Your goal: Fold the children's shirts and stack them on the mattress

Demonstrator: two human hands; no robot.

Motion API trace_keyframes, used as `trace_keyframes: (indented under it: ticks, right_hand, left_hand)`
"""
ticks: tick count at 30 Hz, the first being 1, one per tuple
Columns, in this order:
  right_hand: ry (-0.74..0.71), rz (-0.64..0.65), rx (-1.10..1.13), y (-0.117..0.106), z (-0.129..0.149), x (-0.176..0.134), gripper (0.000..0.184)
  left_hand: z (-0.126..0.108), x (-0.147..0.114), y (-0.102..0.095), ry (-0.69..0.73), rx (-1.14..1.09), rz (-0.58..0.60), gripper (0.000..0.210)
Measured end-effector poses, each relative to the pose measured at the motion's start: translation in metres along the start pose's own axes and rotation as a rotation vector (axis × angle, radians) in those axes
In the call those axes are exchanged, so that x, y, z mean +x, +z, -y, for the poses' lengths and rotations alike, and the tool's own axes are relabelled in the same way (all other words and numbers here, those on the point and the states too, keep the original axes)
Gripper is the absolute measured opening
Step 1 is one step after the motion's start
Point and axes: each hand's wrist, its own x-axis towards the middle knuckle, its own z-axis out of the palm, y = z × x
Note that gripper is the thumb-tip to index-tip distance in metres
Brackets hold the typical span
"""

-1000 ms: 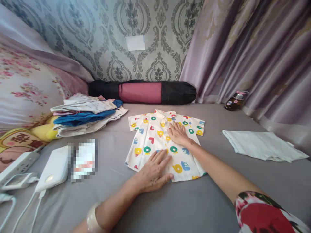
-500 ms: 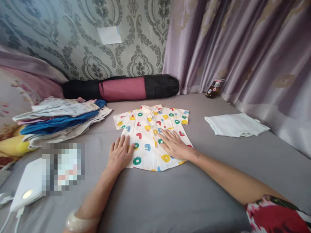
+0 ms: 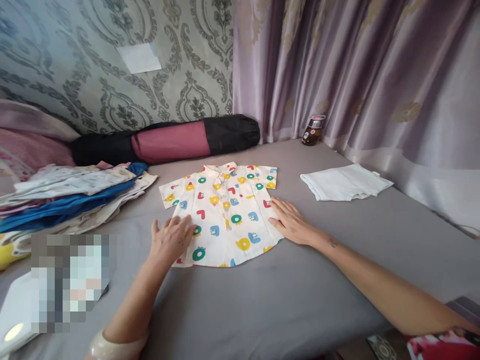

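Note:
A small white short-sleeved shirt [image 3: 221, 215], printed with colourful letter shapes, lies spread flat on the grey bed sheet [image 3: 240, 310], its collar pointing away from me. My left hand [image 3: 170, 240] rests on the shirt's lower left side, fingers spread and a little bent. At the shirt's right edge, my right hand [image 3: 292, 220] lies with outstretched fingers touching the cloth. Both palms face down, and neither hand grips anything. The fabric under my fingers is hidden.
Folded white cloth [image 3: 345, 182] lies to the right. A stack of clothes [image 3: 82, 192] stands at the left, behind a white device [image 3: 22, 305] and a blurred patch. Along the wall lies a black and pink roll [image 3: 168, 140]; a dark bottle [image 3: 312, 131] stands by the curtain [image 3: 285, 75].
My right hand has slid from the shirt's middle to its right edge, uncovering the print there. My left hand stays at the left side, fingers slightly more bent. The view has turned right.

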Motion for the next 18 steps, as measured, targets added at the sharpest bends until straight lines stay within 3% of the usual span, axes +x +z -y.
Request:
trace_keyframes:
  ticks: [4,7,13,18]
  right_hand:
    - [0.037,-0.126,0.02,0.006,-0.001,-0.001,0.06]
    - [0.101,-0.228,0.049,0.007,0.0,-0.001,0.051]
    - [0.065,-0.344,0.165,0.006,-0.002,0.0,0.033]
    - [0.115,-0.43,0.28,0.011,-0.008,0.002,0.013]
  left_hand:
    - [-0.014,0.019,-0.016,0.013,0.031,0.029,0.039]
    - [-0.038,0.037,-0.022,0.104,-0.043,-0.003,0.036]
    - [-0.115,0.085,-0.019,0.457,-0.366,-0.053,0.032]
    - [-0.181,0.128,-0.022,0.547,-0.43,-0.092,0.034]
